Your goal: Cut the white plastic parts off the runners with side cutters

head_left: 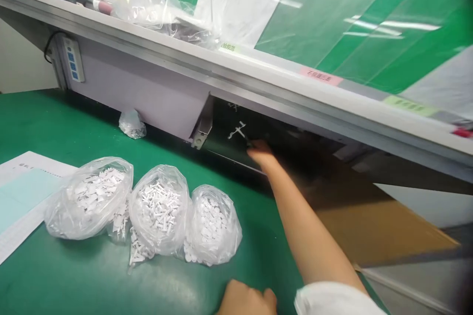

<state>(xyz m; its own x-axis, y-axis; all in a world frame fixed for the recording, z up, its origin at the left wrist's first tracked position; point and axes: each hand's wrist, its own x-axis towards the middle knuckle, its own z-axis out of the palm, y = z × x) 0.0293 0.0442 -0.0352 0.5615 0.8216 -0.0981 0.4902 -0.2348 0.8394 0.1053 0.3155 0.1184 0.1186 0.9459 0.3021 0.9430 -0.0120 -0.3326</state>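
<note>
My right hand [260, 154] stretches up from a white sleeve [332, 300] to the dark panel [236, 145] under the shelf. Its fingers are blurred and partly hidden, so any held item is unclear. A small white plastic piece [237, 131] shows on the panel just up and left of that hand. My left hand [246, 299] sits at the bottom edge of the view on the green mat [74, 275], cut off by the frame. Three clear plastic bags of small white plastic parts [88, 199] [158, 209] [212, 226] lie left of it.
Loose white parts [137, 251] spill beside the bags. Printed paper sheets [25, 192] lie at the left. A small plastic bag [132, 124] sits against the grey panel [133, 88], which carries a power strip [73, 59]. A metal bracket [202, 130] hangs below the aluminium shelf rail [221, 78].
</note>
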